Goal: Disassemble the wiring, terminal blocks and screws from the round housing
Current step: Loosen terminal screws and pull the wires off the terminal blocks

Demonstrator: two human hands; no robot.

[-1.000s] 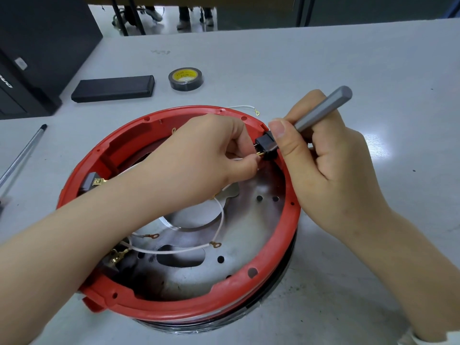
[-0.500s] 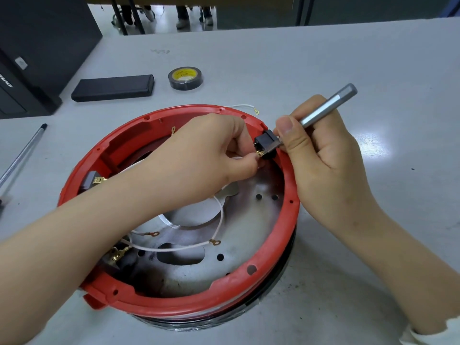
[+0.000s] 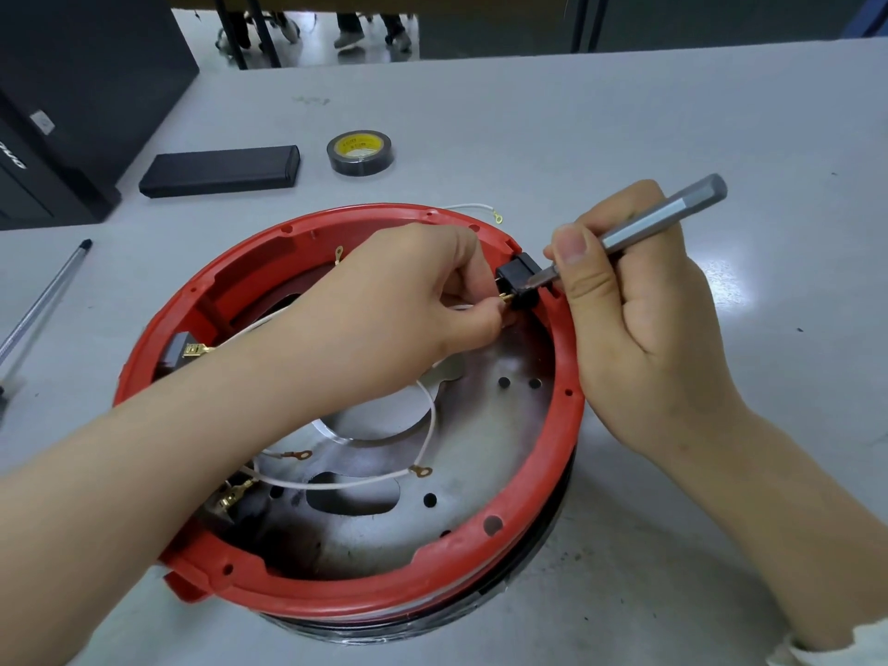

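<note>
The round housing [image 3: 480, 560] — a red ring over a grey metal plate with holes and cut-outs — sits on the grey table [image 3: 600, 137] under both forearms. At its far rim, between the two hands, a small black terminal block [image 3: 516, 280] stands against the red edge with brass tabs showing on the side facing the left hand. The left hand [image 3: 399, 305] reaches across the ring from the near left, its fingers curled and its fingertips pinching at those brass tabs; what exactly lies between the fingertips cannot be told. The right hand [image 3: 639, 319] rests outside the ring, just beside the block, gripping a grey screwdriver [image 3: 663, 218] like a pen, thumb on top; the shaft tilts up and away past the knuckles, and the tip meets the block on the side nearest the thumb. Below the left wrist a white wire [image 3: 346, 484] curves over the metal plate and ends in a brass ring lug [image 3: 419, 470]; a second lug [image 3: 298, 455] lies closer to the left forearm. Another black block with a brass spade [image 3: 185, 352] sits against the inner wall beside the left forearm. Beyond the left hand's knuckles, a loose white wire end [image 3: 473, 207] lies on the table just outside the rim. Further off in that direction are a roll of black tape [image 3: 360, 153] and a flat black case [image 3: 218, 171] — well apart from the housing. Far out past the left elbow, a thin pen-like rod [image 3: 43, 300] lies on the table.
</note>
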